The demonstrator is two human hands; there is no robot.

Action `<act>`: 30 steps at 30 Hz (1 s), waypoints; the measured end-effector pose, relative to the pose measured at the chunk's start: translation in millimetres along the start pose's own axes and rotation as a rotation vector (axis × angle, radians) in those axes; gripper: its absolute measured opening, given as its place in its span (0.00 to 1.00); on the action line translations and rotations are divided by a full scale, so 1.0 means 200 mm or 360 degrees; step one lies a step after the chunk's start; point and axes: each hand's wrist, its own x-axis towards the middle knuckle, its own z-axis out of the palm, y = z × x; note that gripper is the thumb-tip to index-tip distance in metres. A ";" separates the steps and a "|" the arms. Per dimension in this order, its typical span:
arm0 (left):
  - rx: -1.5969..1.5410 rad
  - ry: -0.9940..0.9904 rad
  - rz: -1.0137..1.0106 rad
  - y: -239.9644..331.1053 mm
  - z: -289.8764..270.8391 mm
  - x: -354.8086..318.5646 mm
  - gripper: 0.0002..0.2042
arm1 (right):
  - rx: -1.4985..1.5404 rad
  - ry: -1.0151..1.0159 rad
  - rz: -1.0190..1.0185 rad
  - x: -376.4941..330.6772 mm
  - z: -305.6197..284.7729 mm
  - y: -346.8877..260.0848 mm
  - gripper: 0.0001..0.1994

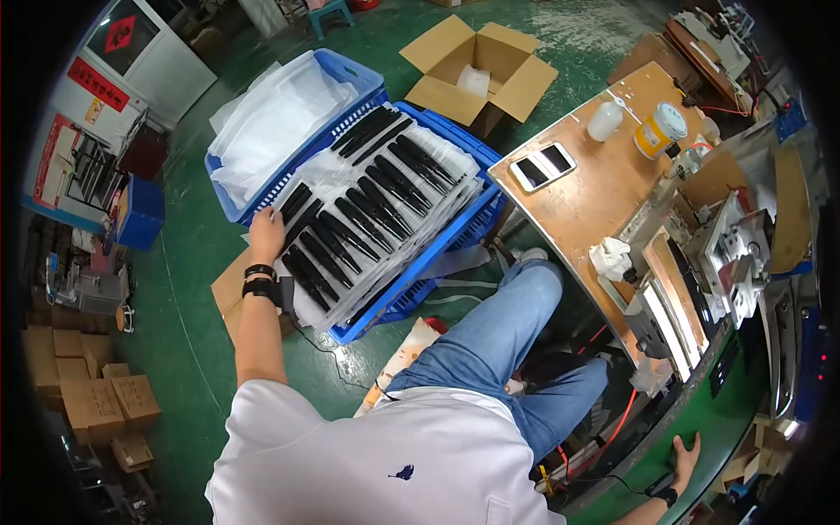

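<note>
My left hand (267, 234) reaches to the left edge of a stack of white foam sheets (357, 284) in a blue plastic crate (354, 332). Its curled fingers pinch the near end of a slim black tapered tube (296, 201), partly covered by the hand. Several more glossy black tubes (363, 223) lie in slanted rows on the top sheet. Far to the right, my right hand (687, 459) rests with its fingers apart on the green surface (691, 429) of a machine, holding nothing.
Behind the crate stands another blue crate (363, 74) with white foam sheets (280, 122), and an open cardboard box (446, 96). The wooden table (569, 206) at right carries a white phone (542, 166), a bottle (605, 121) and a yellow-labelled tub (661, 131). Cartons (92, 407) stack at left.
</note>
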 end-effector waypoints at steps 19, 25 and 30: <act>-0.0678 -0.0317 0.0103 0.30 0.02 0.20 0.16 | 0.0747 0.0000 -0.0980 -0.43 -0.05 -1.47 0.16; -0.1388 -0.0774 0.0648 1.46 -0.27 -0.07 0.16 | 0.0514 -0.0207 -0.0998 -0.42 0.02 -1.75 0.22; -0.1436 -0.0578 0.1497 2.32 -0.43 -0.32 0.16 | 0.0288 0.0117 -0.1117 -0.50 -0.03 -1.75 0.21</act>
